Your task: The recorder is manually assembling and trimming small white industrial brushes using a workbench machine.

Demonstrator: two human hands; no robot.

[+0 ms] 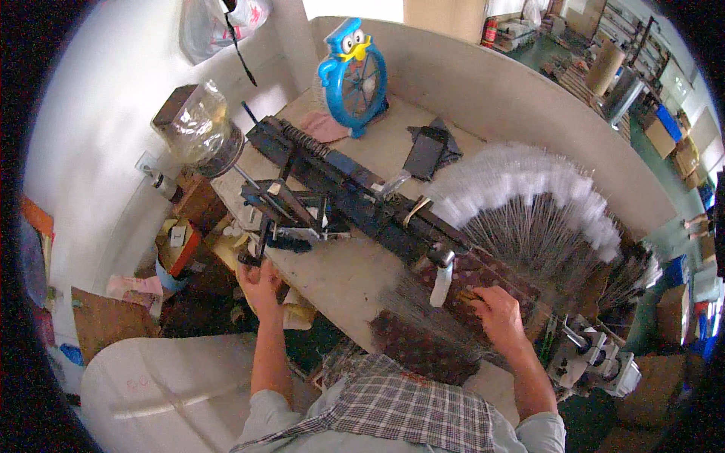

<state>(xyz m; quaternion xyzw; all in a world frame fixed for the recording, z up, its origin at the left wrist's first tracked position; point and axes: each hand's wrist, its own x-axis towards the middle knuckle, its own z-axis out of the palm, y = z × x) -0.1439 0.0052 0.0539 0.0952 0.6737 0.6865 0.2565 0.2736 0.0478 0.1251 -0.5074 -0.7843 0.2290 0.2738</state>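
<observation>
On the workbench (pixel 340 279) sits a long black machine (pixel 340 189). At its near end, the left hand (pixel 260 283) is closed around a dark handle (pixel 253 257), I think. The right hand (pixel 495 309) rests with fingers bent on a patterned brown cloth (pixel 423 343), beside a fan of thin wires with white brush tips (pixel 536 196). A blue bird-shaped fan (pixel 353 75) stands at the back.

Person, seen from above: 2 bare forearms, the left hand (pixel 260 283) and right hand (pixel 498 313) without gloves. Pale grey-blue shirt (pixel 260 423), its sleeves ending above the elbows. Checked cloth (pixel 408 408) in grey, white and dark lines across the chest and lap. No watch or rings can be made out.
</observation>
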